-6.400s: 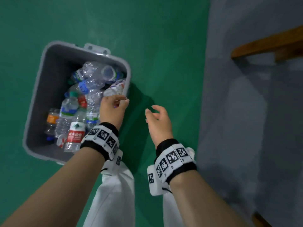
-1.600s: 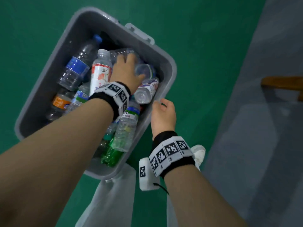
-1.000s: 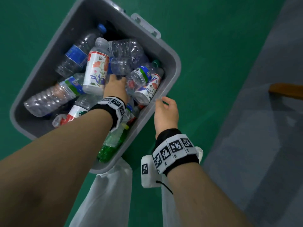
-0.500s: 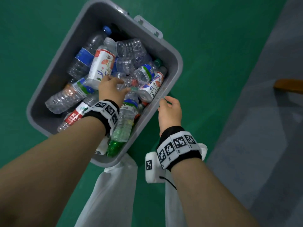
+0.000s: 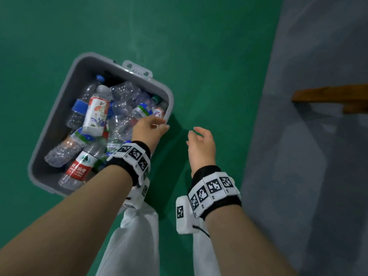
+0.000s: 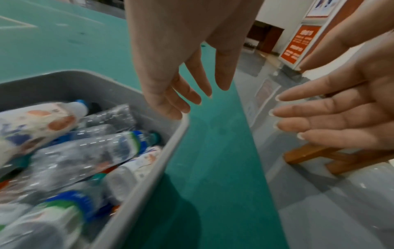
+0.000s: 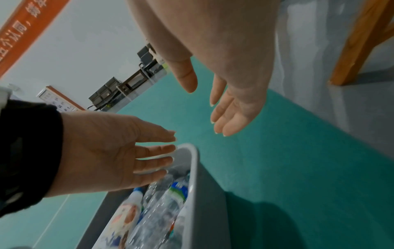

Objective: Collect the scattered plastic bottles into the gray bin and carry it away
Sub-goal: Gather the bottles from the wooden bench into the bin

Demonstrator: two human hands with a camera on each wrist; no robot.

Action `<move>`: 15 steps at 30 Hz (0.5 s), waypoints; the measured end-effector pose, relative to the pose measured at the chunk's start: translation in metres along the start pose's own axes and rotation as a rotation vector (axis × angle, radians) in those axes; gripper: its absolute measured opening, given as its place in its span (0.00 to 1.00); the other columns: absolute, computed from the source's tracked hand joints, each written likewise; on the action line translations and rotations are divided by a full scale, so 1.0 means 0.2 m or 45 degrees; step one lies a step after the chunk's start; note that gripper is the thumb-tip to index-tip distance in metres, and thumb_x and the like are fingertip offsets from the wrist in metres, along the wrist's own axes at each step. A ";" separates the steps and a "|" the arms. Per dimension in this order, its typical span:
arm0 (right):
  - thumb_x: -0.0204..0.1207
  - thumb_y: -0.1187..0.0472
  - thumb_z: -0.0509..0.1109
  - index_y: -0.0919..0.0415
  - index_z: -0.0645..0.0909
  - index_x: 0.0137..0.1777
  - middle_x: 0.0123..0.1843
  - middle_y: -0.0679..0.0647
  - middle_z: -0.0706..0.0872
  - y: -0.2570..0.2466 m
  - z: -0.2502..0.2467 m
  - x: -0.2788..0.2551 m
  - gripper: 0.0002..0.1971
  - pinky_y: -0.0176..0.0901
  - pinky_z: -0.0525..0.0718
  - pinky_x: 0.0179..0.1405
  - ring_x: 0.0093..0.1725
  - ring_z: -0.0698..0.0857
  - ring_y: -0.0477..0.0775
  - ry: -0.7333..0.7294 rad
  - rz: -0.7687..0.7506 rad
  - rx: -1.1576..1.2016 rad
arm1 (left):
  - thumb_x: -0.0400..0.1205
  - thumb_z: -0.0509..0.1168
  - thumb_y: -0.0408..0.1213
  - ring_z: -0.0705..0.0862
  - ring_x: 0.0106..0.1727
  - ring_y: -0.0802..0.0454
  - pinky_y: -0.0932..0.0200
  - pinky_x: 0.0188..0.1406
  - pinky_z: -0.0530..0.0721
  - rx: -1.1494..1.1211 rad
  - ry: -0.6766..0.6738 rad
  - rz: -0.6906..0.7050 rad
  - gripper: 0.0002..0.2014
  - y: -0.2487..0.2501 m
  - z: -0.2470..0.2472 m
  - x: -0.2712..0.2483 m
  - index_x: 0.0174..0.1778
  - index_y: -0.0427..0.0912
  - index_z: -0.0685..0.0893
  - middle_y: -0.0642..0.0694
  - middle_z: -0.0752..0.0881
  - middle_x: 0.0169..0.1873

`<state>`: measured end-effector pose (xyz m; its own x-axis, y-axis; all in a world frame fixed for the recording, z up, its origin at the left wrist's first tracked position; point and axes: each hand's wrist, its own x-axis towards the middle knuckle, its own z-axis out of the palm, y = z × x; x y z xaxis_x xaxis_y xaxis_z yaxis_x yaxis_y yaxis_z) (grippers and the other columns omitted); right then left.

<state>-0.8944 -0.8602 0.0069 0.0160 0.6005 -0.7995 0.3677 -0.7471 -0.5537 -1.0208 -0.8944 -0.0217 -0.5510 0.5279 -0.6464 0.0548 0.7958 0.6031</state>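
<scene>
The gray bin (image 5: 85,72) sits on the green floor, left of centre, with several plastic bottles piled inside. Among them are a floral-label bottle (image 5: 95,114), a red-label bottle (image 5: 77,170) and a clear blue-label one (image 5: 79,106). My left hand (image 5: 147,128) hovers over the bin's right rim (image 6: 170,143) with fingers straight (image 6: 187,94), holding nothing. My right hand (image 5: 201,144) hangs over the floor just right of the bin, fingers (image 7: 224,114) relaxed, apart from the rim (image 7: 194,168).
Green floor (image 5: 199,46) surrounds the bin; a gray floor strip (image 5: 308,156) runs along the right. A wooden bench leg (image 5: 330,96) stands on that strip. My white trouser legs (image 5: 135,236) are below the hands. An orange sign (image 6: 298,43) stands far off.
My left hand has come out from among the bottles to the bin's right rim. My right hand has let go of the rim and moved right. The bin now looks lower and farther away.
</scene>
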 end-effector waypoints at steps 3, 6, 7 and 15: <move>0.82 0.58 0.63 0.52 0.75 0.67 0.53 0.44 0.82 -0.03 -0.27 0.02 0.15 0.46 0.80 0.59 0.55 0.85 0.50 0.070 -0.011 0.070 | 0.77 0.71 0.34 0.83 0.50 0.52 0.60 0.58 0.80 -0.009 -0.085 0.051 0.10 0.19 0.21 -0.06 0.54 0.36 0.86 0.43 0.87 0.49; 0.82 0.57 0.63 0.51 0.76 0.67 0.52 0.43 0.82 -0.04 -0.61 0.04 0.14 0.44 0.79 0.56 0.52 0.84 0.48 0.189 -0.015 0.173 | 0.76 0.73 0.35 0.84 0.49 0.51 0.56 0.59 0.82 0.003 -0.191 0.109 0.03 0.41 0.48 -0.15 0.44 0.44 0.86 0.46 0.87 0.45; 0.82 0.57 0.63 0.51 0.75 0.66 0.54 0.44 0.83 -0.04 -0.71 0.04 0.14 0.44 0.79 0.56 0.53 0.84 0.48 0.220 -0.018 0.197 | 0.76 0.73 0.35 0.84 0.49 0.51 0.58 0.57 0.81 0.023 -0.214 0.132 0.03 0.46 0.55 -0.18 0.43 0.45 0.86 0.48 0.87 0.44; 0.82 0.58 0.64 0.47 0.75 0.61 0.58 0.47 0.83 0.00 -1.47 0.06 0.10 0.47 0.81 0.62 0.58 0.84 0.49 0.517 0.003 0.528 | 0.76 0.73 0.37 0.83 0.46 0.53 0.61 0.52 0.79 0.144 -0.472 0.346 0.04 0.95 1.21 -0.46 0.44 0.46 0.86 0.50 0.86 0.42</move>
<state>-0.6200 -0.7702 0.0661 0.4017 0.5989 -0.6927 -0.0264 -0.7486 -0.6625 -0.7587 -0.7192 0.0392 -0.1706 0.7754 -0.6080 0.2572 0.6307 0.7322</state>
